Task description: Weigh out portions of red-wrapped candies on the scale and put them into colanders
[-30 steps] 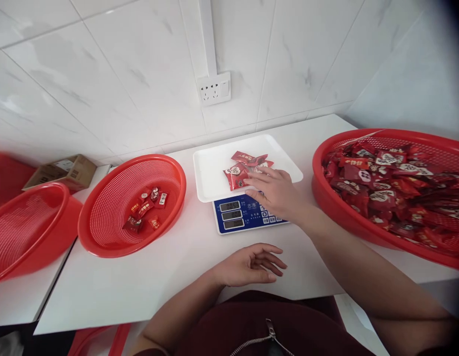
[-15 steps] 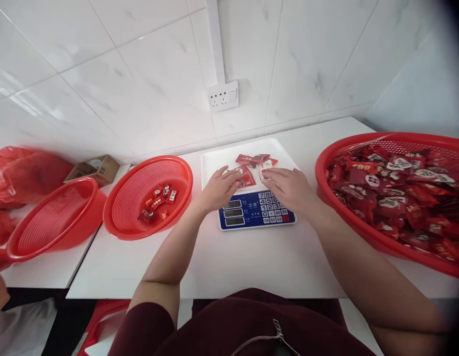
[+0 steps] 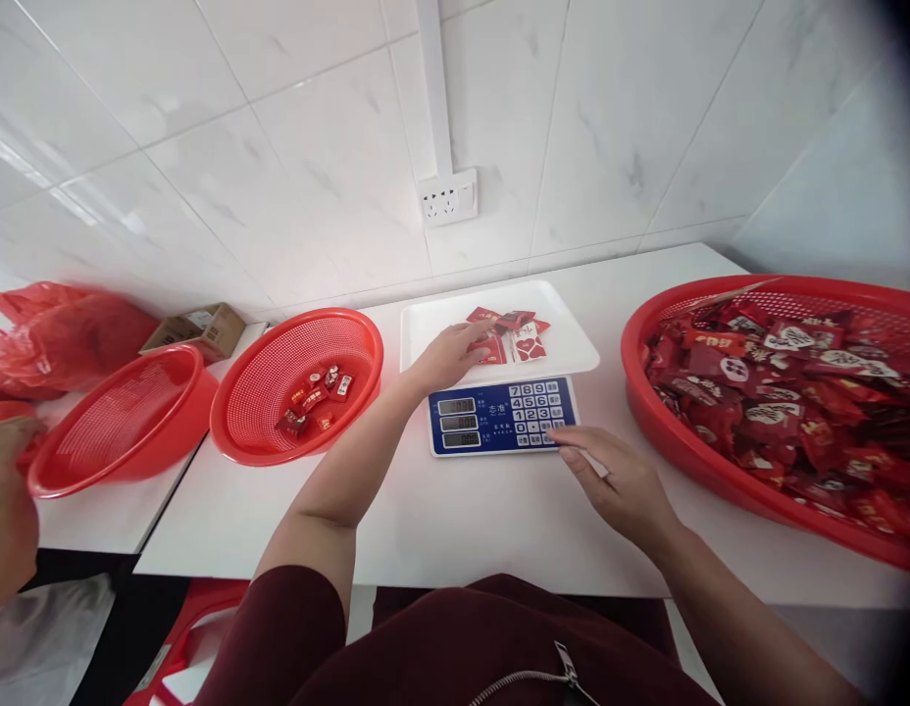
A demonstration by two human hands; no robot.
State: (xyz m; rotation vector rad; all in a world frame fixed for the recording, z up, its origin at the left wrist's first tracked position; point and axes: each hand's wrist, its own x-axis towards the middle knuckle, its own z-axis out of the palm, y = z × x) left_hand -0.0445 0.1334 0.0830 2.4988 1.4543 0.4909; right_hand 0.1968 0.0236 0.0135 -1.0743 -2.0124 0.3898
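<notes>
A digital scale [image 3: 503,424] with a blue keypad panel, three small displays and a white pan [image 3: 426,319] sits in front of me. Several red wrapped packets [image 3: 515,324] lie piled on the pan, beside a white-and-red card-like packet [image 3: 529,343]. My left hand [image 3: 449,355] is over the pan's left side, fingers stretched onto the packets and partly covering them; I see no grip. At the keypad's lower right corner, my right hand [image 3: 623,482] has its fingers extended and apart, fingertips at the keys and nothing held.
A large red basket [image 3: 635,392] full of red wrapped packets stands at right. To the left is a red basket [image 3: 241,382] with several packets, then another red basket [image 3: 117,461], a cardboard box [image 3: 216,333] and red plastic bags [image 3: 87,333]. Another person's arm [image 3: 6,500] shows at far left.
My right hand has left the packets on the pan and come down toward me to the keypad's lower right. My left hand stays over the packets. The other person's arm reaches further in.
</notes>
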